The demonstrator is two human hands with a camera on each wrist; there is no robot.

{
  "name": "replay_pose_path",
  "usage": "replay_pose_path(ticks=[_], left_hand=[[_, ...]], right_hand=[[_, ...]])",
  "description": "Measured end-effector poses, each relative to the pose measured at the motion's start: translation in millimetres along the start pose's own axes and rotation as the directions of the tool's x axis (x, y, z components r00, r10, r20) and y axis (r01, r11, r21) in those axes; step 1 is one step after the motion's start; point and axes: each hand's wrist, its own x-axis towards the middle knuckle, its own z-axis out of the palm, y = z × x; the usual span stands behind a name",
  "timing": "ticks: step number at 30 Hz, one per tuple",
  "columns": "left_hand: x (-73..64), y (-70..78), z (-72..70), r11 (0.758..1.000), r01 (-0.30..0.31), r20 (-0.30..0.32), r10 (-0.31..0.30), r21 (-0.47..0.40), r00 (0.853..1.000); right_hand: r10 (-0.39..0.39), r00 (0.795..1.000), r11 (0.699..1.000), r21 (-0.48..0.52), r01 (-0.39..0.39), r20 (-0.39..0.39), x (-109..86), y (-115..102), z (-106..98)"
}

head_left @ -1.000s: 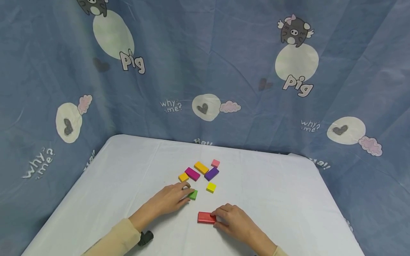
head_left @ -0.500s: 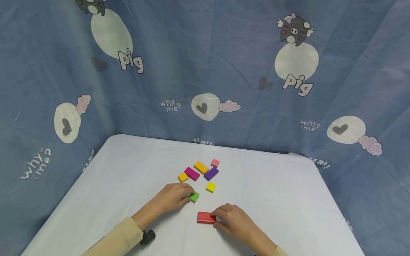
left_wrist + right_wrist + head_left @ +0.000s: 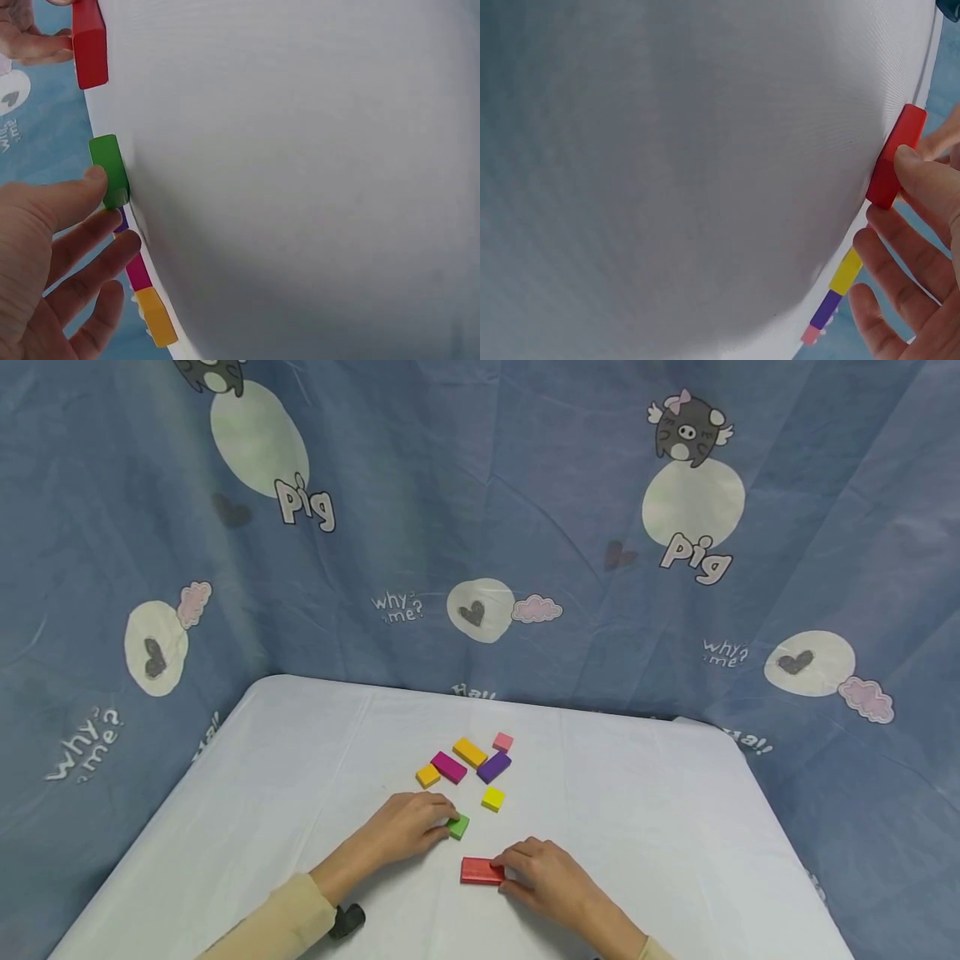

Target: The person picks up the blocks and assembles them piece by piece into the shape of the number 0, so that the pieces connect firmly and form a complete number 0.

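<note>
Your left hand (image 3: 408,827) pinches a small green block (image 3: 460,827) between thumb and fingertips, the other fingers bent and a little apart. Nearer you and to the right, your right hand (image 3: 546,881) pinches the right end of a red block (image 3: 478,871), its thumb on one long side and its other fingers loosely spread. Both blocks lie between your hands, apart from each other, on a white table (image 3: 637,802).

Just past the green block, slightly right, sits a yellow block (image 3: 493,799). Close beyond your left knuckles is a small orange block (image 3: 428,776), beside a magenta block (image 3: 449,767). Farther back are a long orange block (image 3: 470,752), a purple block (image 3: 494,767) and a pink block (image 3: 503,742), crowded together; whether they touch is unclear. A dark object (image 3: 347,921), partly hidden, shows beside your left sleeve (image 3: 281,914). A blue pig-print curtain (image 3: 570,527) hangs behind the table.
</note>
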Motion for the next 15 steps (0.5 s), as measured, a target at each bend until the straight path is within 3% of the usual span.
replay_pose_path(ticks=[15], left_hand=[[-3.6, 3.9, -0.6, 0.999, -0.041, -0.005, 0.041, 0.009, 0.999]], right_hand=[[0.006, 1.000, 1.000, -0.008, -0.006, 0.011, 0.7, -0.9, -1.0]])
